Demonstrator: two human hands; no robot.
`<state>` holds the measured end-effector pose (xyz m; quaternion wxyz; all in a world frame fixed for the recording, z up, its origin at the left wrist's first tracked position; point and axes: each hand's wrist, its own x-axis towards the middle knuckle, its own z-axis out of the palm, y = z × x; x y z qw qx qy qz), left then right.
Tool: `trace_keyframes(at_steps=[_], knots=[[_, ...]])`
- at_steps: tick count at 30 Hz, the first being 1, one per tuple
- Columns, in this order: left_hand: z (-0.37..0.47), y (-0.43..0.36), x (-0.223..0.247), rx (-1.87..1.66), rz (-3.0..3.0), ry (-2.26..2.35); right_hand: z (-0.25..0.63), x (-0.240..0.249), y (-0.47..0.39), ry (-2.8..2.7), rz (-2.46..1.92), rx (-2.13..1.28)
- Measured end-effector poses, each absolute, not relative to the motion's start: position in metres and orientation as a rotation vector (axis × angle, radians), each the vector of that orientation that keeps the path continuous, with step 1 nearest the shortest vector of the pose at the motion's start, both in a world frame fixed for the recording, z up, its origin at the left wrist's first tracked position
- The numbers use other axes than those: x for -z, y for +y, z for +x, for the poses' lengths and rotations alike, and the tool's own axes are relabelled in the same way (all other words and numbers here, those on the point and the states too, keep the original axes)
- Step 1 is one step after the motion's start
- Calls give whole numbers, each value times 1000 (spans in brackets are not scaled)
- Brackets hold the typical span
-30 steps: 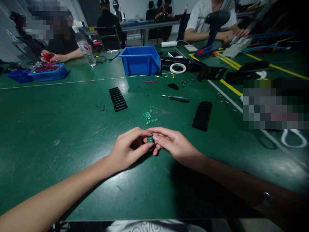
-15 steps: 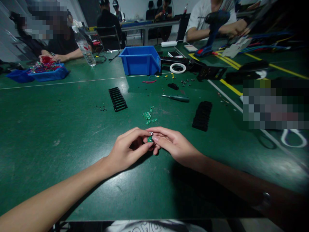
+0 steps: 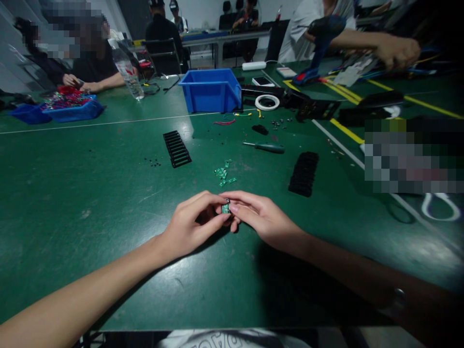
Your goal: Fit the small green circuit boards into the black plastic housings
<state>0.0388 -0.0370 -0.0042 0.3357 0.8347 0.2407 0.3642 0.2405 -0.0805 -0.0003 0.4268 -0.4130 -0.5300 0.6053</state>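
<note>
Between my two hands sits a small green circuit board point(image 3: 225, 208) with a dark and silvery part at its upper end. My left hand point(image 3: 197, 217) pinches it from the left, thumb below and forefinger above. From the right, my right hand point(image 3: 259, 212) grips it, with the thumb on its edge and the fingers curled behind. Just beyond the fingertips lies a loose pile of green circuit boards point(image 3: 222, 173). Farther off to the left is a black slotted frame point(image 3: 176, 149); to the right is a stack of similar black pieces point(image 3: 303, 174).
A screwdriver point(image 3: 266, 147) lies beyond the pile, near a roll of white tape point(image 3: 267, 102) and scattered screws point(image 3: 281, 123). Behind stands a blue bin point(image 3: 210, 92). A water bottle point(image 3: 126, 72) and a cordless drill point(image 3: 321, 48) stand farther back. Co-workers sit across the table point(image 3: 108, 203).
My hands stay in place; the held circuit board looks slightly turned between my fingers. At the upper right, a co-worker's hand has moved to the right. The left co-worker's hand has shifted too.
</note>
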Motion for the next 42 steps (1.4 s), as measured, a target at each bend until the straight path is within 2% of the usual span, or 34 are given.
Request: trace_keyframes(at_steps=[42], knots=[[39,-36,3,-941,2196,620,240,1,-80,-1325,-1083,-1487]])
